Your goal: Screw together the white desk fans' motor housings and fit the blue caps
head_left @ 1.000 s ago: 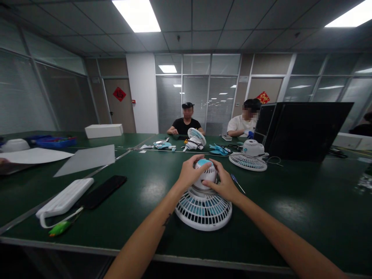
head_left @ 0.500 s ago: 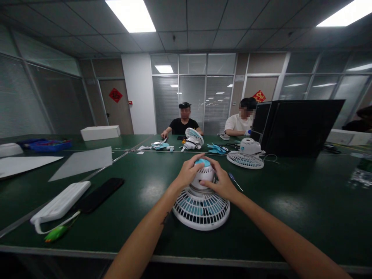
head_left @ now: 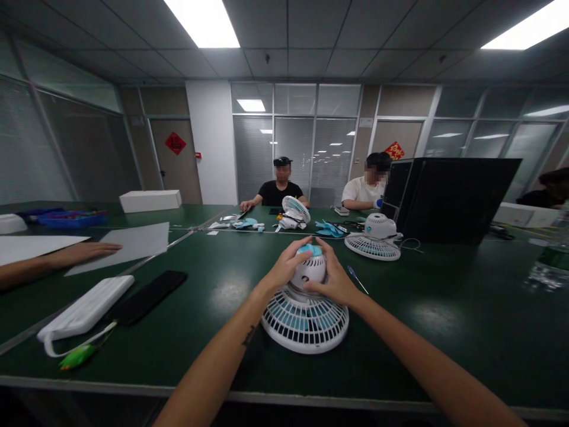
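A small white fan point(head_left: 304, 320) lies grille-down on the green table point(head_left: 444, 314), its blue blades showing through the grille. Its rounded white motor housing with a light blue cap point(head_left: 311, 252) points up. My left hand point(head_left: 287, 268) wraps the housing from the left, fingers curled over the cap. My right hand point(head_left: 333, 276) grips the same housing from the right, fingertips meeting the left hand on top. A small blue-handled screwdriver point(head_left: 357, 279) lies on the table just right of my right hand.
A white power bank point(head_left: 84, 311) and a black phone point(head_left: 149, 296) lie at the left. Another person's hand point(head_left: 82, 254) rests on a white sheet. A second fan point(head_left: 373, 237) lies face-down beyond, beside a black monitor point(head_left: 453, 198). Two people sit at the far side.
My fingers have shifted round the blue cap on the housing. Another person's arm has reached in from the left onto the white sheet.
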{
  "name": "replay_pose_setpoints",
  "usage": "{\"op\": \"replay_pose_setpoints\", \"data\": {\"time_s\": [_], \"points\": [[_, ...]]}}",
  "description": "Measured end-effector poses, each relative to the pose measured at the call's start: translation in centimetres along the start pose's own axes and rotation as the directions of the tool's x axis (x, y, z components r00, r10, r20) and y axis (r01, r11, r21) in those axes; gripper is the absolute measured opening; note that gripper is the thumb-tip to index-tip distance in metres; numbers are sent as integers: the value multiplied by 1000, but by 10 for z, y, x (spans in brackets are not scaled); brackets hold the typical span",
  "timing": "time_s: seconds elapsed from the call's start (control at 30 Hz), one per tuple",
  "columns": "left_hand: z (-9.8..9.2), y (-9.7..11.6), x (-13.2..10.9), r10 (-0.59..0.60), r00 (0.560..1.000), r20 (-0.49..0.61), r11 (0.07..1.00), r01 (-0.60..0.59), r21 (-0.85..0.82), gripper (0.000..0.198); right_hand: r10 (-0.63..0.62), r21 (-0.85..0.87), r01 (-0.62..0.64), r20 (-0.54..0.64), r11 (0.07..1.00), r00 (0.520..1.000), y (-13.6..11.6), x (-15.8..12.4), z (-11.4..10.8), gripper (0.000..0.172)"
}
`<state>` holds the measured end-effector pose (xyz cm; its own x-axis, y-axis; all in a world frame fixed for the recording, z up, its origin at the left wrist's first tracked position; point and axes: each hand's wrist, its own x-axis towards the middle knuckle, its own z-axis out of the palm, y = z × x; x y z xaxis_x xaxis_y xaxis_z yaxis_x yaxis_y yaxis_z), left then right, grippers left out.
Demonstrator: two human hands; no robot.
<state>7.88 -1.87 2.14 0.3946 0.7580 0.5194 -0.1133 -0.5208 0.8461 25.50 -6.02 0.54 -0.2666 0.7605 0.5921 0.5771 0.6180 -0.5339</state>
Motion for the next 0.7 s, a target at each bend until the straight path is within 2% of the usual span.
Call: {"op": "replay_pose_setpoints", "data": {"time_s": [0.1, 0.2, 0.3, 0.4, 0.43, 0.47, 0.6, 0.7], "points": [[2, -7, 0, -33, 997, -75, 996, 26, -88, 50, -33, -39, 33, 12, 999, 999, -2, 0, 6, 118], [1, -14, 4, -89, 988, -124, 980, 64, -189, 49, -27, -25, 28, 16, 999, 1000, -10, -2, 8, 105], [-8, -20, 10, -157, 970, -183, 978, 127, -165, 51, -9, 3, 9, -19, 1000, 1000, -16, -6, 7, 93], [-28, -28, 12, -147, 934, -325, 975, 192, 112, 52, 36, 24, -35, -48, 999, 998, -15, -9, 4, 92], [-36, -32, 11, -119, 922, -368, 936, 228, 268, 54, 45, 28, -43, -59, 999, 997, -14, -10, 3, 93], [-44, -36, 10, -101, 915, -391, 854, 282, 437, 55, 49, 26, -47, -77, 999, 996, -12, -9, 0, 93], [-74, -52, -6, -136, 905, -403, 666, 385, 639, 43, 31, -14, -36, -254, 999, 967, -3, 2, -25, 92], [-92, -60, -21, -202, 907, -370, 502, 420, 756, 34, 15, -57, -45, -448, 997, 894, 8, 11, -60, 96]]}}
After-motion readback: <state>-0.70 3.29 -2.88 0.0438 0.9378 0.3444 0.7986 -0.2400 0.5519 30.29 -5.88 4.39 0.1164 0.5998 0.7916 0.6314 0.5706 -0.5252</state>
